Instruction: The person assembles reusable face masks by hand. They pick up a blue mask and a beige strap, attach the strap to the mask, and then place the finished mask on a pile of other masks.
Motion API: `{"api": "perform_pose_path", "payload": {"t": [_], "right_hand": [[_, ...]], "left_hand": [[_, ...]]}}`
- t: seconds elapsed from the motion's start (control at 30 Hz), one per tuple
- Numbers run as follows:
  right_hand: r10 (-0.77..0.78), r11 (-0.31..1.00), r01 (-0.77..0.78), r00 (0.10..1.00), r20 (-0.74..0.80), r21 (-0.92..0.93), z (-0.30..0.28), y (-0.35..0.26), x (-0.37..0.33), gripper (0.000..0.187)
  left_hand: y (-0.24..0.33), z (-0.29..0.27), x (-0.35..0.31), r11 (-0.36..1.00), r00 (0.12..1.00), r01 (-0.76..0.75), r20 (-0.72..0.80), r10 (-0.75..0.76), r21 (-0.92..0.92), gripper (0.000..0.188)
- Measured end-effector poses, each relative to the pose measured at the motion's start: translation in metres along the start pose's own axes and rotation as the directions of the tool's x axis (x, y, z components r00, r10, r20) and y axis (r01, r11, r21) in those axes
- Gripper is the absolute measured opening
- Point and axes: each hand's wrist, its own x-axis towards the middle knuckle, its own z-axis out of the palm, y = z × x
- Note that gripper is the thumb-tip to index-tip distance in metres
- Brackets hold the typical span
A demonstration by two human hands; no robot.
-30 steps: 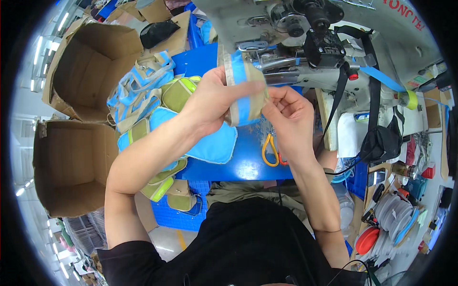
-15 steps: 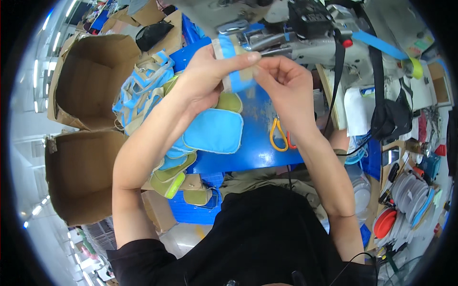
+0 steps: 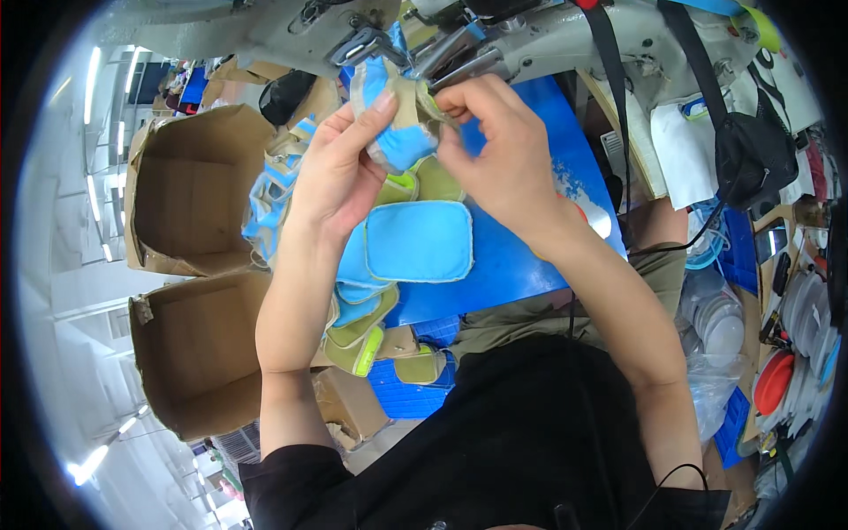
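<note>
Blue tabletop (image 3: 512, 269), light-blue fabric panel (image 3: 420, 241), olive fabric pieces (image 3: 440, 182) just beside it

The left hand (image 3: 331, 177) has a blue and tan cloth piece (image 3: 405, 147) in its grip, thumb on top; the right hand (image 3: 502, 146) pinches its edge. Nearer the body, a rounded blue pad (image 3: 420, 241) lies on the blue counter (image 3: 517, 265). A grey machine (image 3: 543, 49) stands beyond, two open cardboard boxes (image 3: 199, 203) at left, a black pouch (image 3: 753, 157) at right.
</note>
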Motion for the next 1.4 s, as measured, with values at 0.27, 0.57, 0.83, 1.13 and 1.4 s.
{"api": "perform_pose_path", "payload": {"t": [0.27, 0.57, 0.83, 1.13, 1.4], "right_hand": [[-0.038, 0.998, 0.037, 0.999, 0.016, 0.05, 0.002, 0.008, -0.003, 0.022], [0.263, 0.941, -0.25, 0.964, -0.027, 0.228, 0.013, 0.003, -0.001, 0.018], [0.322, 0.901, -0.304, 0.947, -0.006, 0.309, 0.012, 0.0, 0.002, 0.02], [0.157, 0.966, -0.143, 0.986, -0.049, 0.215, 0.009, 0.002, 0.0, 0.02], [0.165, 0.968, -0.157, 0.986, -0.026, 0.197, 0.01, 0.005, -0.004, 0.023]], "left_hand": [[-0.018, 0.001, 0.001, 0.989, 0.996, -0.09, 0.008, 0.089, 0.122, 0.026], [-0.01, 0.001, 0.011, 0.986, 0.995, -0.1, 0.03, 0.096, 0.135, 0.027], [-0.007, 0.004, 0.003, 0.915, 0.973, -0.212, -0.019, 0.232, 0.345, 0.027], [0.004, -0.011, 0.002, 0.915, 0.978, 0.209, 0.082, -0.193, -0.346, 0.024], [-0.016, 0.002, 0.003, 0.994, 0.995, -0.092, -0.025, 0.094, 0.053, 0.025]]}}
